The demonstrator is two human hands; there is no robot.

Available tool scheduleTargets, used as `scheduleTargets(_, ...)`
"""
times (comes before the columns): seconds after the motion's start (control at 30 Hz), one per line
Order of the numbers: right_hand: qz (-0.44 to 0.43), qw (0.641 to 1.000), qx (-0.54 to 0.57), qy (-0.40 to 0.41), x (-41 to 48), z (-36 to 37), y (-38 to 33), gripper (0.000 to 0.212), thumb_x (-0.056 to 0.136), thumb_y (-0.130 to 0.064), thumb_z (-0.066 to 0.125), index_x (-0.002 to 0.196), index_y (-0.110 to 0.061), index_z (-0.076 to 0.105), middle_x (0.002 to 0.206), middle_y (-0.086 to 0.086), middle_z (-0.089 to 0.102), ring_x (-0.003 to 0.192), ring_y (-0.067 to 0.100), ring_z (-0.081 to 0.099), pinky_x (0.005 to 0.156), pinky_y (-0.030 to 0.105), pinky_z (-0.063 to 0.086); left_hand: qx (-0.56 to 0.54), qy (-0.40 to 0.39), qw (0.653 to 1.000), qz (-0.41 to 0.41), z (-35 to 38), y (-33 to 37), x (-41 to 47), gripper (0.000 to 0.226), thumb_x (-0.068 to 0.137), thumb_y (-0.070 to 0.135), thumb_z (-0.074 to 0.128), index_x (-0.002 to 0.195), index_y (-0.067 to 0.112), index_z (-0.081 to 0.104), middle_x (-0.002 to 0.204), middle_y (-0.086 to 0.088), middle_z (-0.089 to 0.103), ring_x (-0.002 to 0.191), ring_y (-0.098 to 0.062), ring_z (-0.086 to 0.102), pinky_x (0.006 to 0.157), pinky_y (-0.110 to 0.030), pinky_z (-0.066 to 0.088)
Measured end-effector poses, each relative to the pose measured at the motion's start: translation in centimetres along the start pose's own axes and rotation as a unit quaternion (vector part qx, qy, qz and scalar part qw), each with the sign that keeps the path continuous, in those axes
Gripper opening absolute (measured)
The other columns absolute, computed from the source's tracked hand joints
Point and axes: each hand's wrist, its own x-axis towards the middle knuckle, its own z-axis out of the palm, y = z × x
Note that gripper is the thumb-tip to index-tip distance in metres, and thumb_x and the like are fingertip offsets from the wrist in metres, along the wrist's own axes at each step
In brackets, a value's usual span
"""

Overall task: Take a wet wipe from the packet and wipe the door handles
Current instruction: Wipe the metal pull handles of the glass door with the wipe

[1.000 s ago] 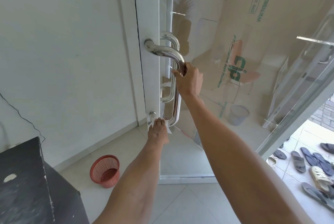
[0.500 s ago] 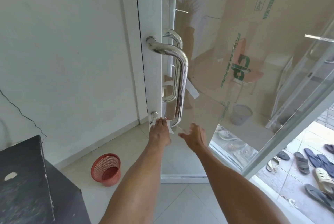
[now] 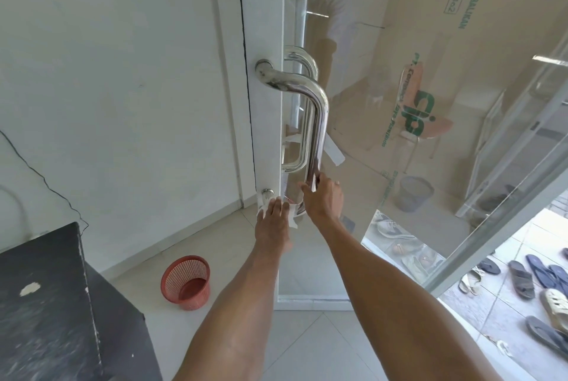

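Cardboard (image 3: 430, 42) print "cip"; hands (image 3: 322, 199) at handle (image 3: 319, 122).

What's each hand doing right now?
Left hand: pressing the wet wipe on the handle's lower end.
Right hand: closed on the handle.

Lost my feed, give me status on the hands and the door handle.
Left hand pressing wet wipe on lower end of door handle. Right hand gripping bar just above. Nothing blocking.
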Motion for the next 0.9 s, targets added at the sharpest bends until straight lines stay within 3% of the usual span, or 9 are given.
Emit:
scheduleTargets(0.1,0.006,1.0,0.001,-0.004,-0.1,0.3,0.2,0.039,0.085,-0.038,0.069,0.119,-0.02,0.064,0.1,0.01,0.073,0.112,0.035,0.058,0.092,0.042,0.051,0.006,-0.004,1.0,-0.004,0.0,-0.9,0.4,0.09,0.081,0.015,0.063,0.151,0.01,0.007,0.162,-0.006,0.001,0.15,-0.02,-0.001,0.121,-0.04,0.011)
scheduleTargets(0.27,0.004,1.0,0.001,-0.003,0.0,0.5,0.6,0.038,0.084,-0.037,0.07,0.116,-0.018,0.065,0.102,0.012,0.072,0.108,0.034,0.061,0.091,0.041,0.053,0.002,-0.002,1.0,-0.013,-0.9,-1.9,1.8,0.076,0.088,0.011,0.054,0.151,0.007,0.012,0.162,-0.004,0.002,0.15,-0.017,0.001,0.122,-0.039,0.013)
scheduleTargets(0.37,-0.003,1.0,-0.003,-0.005,0.1,0.4,0.8,0.035,0.084,-0.033,0.071,0.114,-0.016,0.066,0.1,0.013,0.072,0.106,0.035,0.061,0.095,0.042,0.051,0.012,-0.002,1.0,-0.02,-0.7,-1.1,1.6,0.081,0.087,0.014,0.055,0.151,0.002,0.006,0.162,-0.008,-0.001,0.15,-0.021,-0.001,0.122,-0.037,0.011)
scheduleTargets(0.53,-0.008,1.0,-0.009,0.003,0.1,0.5,1.0,0.037,0.085,-0.034,0.07,0.116,-0.014,0.065,0.102,0.016,0.069,0.11,0.035,0.058,0.088,0.039,0.051,-0.027,0.011,1.0,0.001,0.0,0.3,0.5,0.079,0.085,0.012,0.057,0.148,0.0,0.012,0.161,-0.012,0.006,0.15,-0.023,0.001,0.122,-0.037,0.012)
scheduleTargets(0.67,-0.003,1.0,-0.01,-0.001,0.0,0.3,0.7,0.041,0.085,-0.033,0.07,0.118,-0.01,0.064,0.102,0.017,0.069,0.108,0.036,0.059,0.089,0.04,0.051,-0.026,0.014,0.999,0.041,0.5,0.0,-0.5,0.094,0.076,0.015,0.066,0.15,0.005,0.009,0.161,-0.007,0.006,0.15,-0.02,0.0,0.122,-0.037,0.012)
scheduleTargets(0.9,-0.009,1.0,-0.01,-0.004,-0.1,0.2,0.6,0.038,0.082,-0.034,0.073,0.113,-0.012,0.066,0.098,0.014,0.071,0.099,0.033,0.064,0.085,0.04,0.055,0.02,-0.022,1.0,-0.005,-1.2,-1.7,1.1,0.089,0.084,0.014,0.058,0.152,0.004,0.002,0.162,-0.007,-0.002,0.15,-0.019,-0.002,0.122,-0.037,0.01)
